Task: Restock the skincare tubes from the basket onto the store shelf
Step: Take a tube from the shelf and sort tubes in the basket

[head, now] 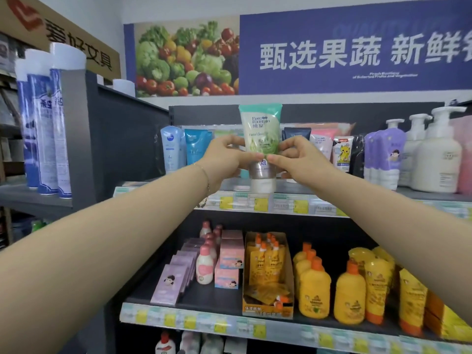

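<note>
worn: thin gold-coloured chain bracelet [205, 175] with fine links, around the left wrist, seen as one narrow slanted line across it | left forearm [115, 238]: bare, uncovered as far as the frame edge | right forearm [383, 208]: bare in the same way | left hand [227, 157], right hand [298, 159]: bare, thumb nails short

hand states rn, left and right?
Left hand: closed, pinching the green facial cleanser tube.
Right hand: closed, pinching the same tube.
</note>
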Available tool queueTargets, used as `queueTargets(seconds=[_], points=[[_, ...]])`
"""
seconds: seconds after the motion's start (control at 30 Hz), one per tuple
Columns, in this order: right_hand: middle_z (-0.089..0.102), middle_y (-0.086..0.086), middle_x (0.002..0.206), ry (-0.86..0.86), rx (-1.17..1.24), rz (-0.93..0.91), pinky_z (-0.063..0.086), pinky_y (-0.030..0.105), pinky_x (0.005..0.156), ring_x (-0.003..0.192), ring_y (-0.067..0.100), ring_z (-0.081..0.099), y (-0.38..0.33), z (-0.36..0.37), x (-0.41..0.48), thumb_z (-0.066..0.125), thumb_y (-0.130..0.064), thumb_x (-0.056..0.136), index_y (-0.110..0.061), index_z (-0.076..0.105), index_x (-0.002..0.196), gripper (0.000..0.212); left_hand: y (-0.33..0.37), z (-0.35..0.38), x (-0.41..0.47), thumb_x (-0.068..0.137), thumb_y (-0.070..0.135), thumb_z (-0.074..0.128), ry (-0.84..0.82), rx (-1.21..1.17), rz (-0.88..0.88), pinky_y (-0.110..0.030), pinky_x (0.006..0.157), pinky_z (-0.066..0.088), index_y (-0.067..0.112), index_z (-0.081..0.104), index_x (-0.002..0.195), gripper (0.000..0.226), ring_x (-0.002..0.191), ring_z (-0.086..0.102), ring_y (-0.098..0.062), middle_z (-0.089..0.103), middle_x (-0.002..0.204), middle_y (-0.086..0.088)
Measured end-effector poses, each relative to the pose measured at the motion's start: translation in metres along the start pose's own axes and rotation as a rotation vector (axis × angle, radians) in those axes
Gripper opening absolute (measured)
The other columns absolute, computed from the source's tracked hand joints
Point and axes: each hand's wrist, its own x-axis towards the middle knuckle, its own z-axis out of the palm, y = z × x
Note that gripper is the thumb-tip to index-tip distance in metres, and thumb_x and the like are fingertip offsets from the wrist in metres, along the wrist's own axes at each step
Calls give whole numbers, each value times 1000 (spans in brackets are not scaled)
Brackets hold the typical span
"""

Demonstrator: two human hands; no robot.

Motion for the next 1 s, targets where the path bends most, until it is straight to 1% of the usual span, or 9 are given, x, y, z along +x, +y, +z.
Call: queueTargets(seconds=[0.17, 0.27, 0.37, 0.43, 0.6, 0.7, 0.77, 0.9, 1.0], points=[[69, 6, 95, 37, -65, 11, 54, 41, 82, 85, 19, 66, 5, -6, 27, 68, -27, 87, -18, 52, 106, 26, 3, 11, 28, 71, 9, 81, 45, -1, 1, -26, 59, 44, 11, 59, 108, 43, 74, 62, -20, 70, 98, -14], [69, 11, 93, 59, -14, 52, 51, 36, 72, 77, 21, 63, 10, -11, 44, 70, -19, 85, -15, 60, 103, 20, -1, 16, 47, 69, 9, 83, 72, 11, 9, -25, 55, 47, 10, 60, 107, 44, 68, 58, -18, 70, 94, -14], [65, 14, 89, 58, 41, 113, 47, 27, 60, 65, 17, 57, 14, -14, 62, 62, -7, 89, -10, 62, 94, 6, -9, 21, 68, 66, 9, 85, 107, 10, 15, -33, 74, 58, 15, 62, 97, 40, 76, 66, -23, 71, 92, -13], [64, 15, 89, 61, 43, 131, 46, 22, 55, 61, 16, 56, 18, -14, 75, 59, -2, 90, -9, 61, 90, 8, -14, 25, 81, 63, 10, 87, 127, 17, 10, -37, 84, 57, 17, 64, 95, 40, 85, 70, -24, 72, 93, -11], [63, 17, 95, 107, 39, 154, 48, 26, 59, 69, 21, 58, 41, -12, 103, 52, 1, 89, -10, 53, 107, 21, -28, 35, 110, 56, 11, 91, 177, 61, -25, -39, 84, 57, 15, 60, 89, 45, 86, 70, -24, 70, 93, -11], [64, 18, 91, 139, 12, 179, 54, 38, 74, 77, 27, 61, 55, -7, 116, 47, 2, 87, -12, 55, 95, 18, -35, 43, 123, 57, 11, 91, 195, 118, -51, -41, 84, 57, 15, 55, 77, 41, 88, 69, -26, 68, 89, -10], [64, 20, 90, 135, 0, 201, 53, 42, 76, 79, 30, 61, 62, -2, 123, 46, 1, 84, -17, 54, 82, 20, -41, 47, 132, 59, 8, 89, 212, 153, -63, -42, 85, 56, 14, 54, 72, 38, 91, 68, -29, 67, 87, -11], [62, 21, 86, 136, -43, 196, 54, 49, 82, 84, 34, 59, 78, 9, 145, 47, -9, 62, -13, 57, 73, 16, -55, 50, 154, 65, -4, 81, 116, 170, -109, -45, 86, 56, 9, 62, 79, 27, 94, 68, -33, 70, 94, -16], [53, 12, 72, 110, -88, 206, 51, 36, 70, 79, 29, 54, 77, 15, 150, 48, -3, 70, -11, 56, 68, 11, -62, 49, 164, 72, -5, 74, 79, 211, -131, -40, 84, 55, 16, 61, 78, 25, 94, 67, -30, 69, 100, -15]])
